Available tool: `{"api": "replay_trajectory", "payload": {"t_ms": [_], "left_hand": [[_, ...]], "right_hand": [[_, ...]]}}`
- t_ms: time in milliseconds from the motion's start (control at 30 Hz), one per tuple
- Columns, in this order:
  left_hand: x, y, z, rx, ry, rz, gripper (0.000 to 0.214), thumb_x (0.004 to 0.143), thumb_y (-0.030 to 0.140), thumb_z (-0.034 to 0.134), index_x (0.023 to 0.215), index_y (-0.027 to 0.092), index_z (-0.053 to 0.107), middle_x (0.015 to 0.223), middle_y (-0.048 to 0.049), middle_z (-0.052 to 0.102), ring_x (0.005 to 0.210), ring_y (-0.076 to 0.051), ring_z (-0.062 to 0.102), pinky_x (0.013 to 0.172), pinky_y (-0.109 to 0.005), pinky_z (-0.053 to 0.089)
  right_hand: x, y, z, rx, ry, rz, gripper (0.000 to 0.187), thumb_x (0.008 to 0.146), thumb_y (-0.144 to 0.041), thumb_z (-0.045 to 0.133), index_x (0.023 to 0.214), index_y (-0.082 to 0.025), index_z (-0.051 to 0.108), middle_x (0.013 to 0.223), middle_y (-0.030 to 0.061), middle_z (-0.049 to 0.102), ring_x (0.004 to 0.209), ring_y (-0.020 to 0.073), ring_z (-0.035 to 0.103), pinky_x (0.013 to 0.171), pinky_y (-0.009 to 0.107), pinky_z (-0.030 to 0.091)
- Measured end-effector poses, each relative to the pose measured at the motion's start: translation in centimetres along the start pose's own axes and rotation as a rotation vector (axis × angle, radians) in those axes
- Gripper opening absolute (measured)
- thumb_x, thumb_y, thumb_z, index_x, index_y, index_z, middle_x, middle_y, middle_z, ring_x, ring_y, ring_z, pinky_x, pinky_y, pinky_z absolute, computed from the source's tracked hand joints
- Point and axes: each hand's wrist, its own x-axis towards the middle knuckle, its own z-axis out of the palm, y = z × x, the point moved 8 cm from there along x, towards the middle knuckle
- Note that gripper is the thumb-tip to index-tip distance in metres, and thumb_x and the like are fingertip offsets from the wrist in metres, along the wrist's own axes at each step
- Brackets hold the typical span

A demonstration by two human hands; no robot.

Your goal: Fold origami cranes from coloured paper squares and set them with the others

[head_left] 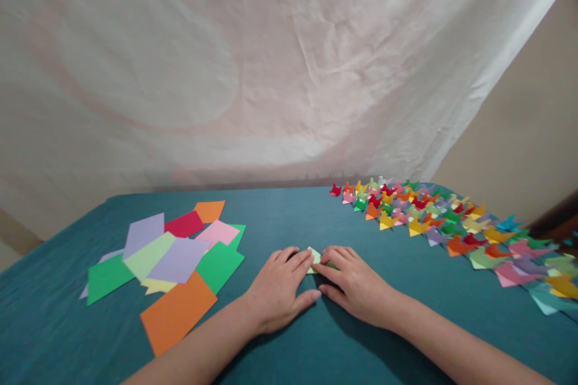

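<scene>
A small piece of light green folded paper [313, 259] lies on the teal-covered table, mostly hidden under my fingers. My left hand [282, 289] presses it from the left, fingers close together over it and thumb stretched toward the right hand. From the other side my right hand [354, 283] holds the paper's right part with bent fingers. Both thumbs nearly meet just in front of it. How the paper is folded cannot be made out.
Loose coloured sheets overlap on the left, among them an orange sheet [178, 314], a green sheet [221, 266] and a lilac sheet [179, 260]. Rows of small folded paper birds [418, 225] stand along the right. A pale cloth [253, 72] hangs behind the table [280, 216].
</scene>
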Motion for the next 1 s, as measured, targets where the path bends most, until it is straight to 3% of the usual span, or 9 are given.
{"api": "replay_trajectory", "payload": {"t_ms": [367, 700, 1000], "left_hand": [[0.0, 0.0, 0.1, 0.028, -0.014, -0.009, 0.057, 0.089, 0.053, 0.039, 0.135, 0.021, 0.037, 0.141, -0.0058, 0.039, 0.125, -0.028, 0.035, 0.103, -0.044, 0.028], [0.0, 0.0, 0.1, 0.041, 0.005, 0.008, 0.056, 0.089, 0.052, 0.038, 0.135, 0.021, 0.038, 0.141, -0.0063, 0.039, 0.124, -0.028, 0.036, 0.103, -0.044, 0.028], [0.0, 0.1, 0.0, 0.041, 0.006, 0.006, 0.056, 0.089, 0.053, 0.037, 0.135, 0.021, 0.038, 0.141, -0.0056, 0.04, 0.124, -0.027, 0.036, 0.102, -0.044, 0.029]], "right_hand": [[0.1, -0.4, -0.4, -0.057, -0.074, -0.007, 0.021, 0.089, -0.031, 0.05, 0.101, -0.021, 0.064, 0.103, 0.0088, 0.058, 0.11, 0.0245, 0.046, 0.096, 0.043, 0.034], [-0.4, 0.1, -0.8, 0.041, -0.118, 0.062, 0.025, 0.087, -0.03, 0.054, 0.109, -0.024, 0.061, 0.105, 0.0066, 0.057, 0.105, 0.0221, 0.048, 0.092, 0.039, 0.037], [-0.3, 0.0, -1.0, -0.074, -0.124, 0.063, 0.03, 0.085, -0.037, 0.056, 0.11, -0.023, 0.062, 0.109, 0.0092, 0.056, 0.118, 0.0279, 0.039, 0.098, 0.045, 0.031]]}}
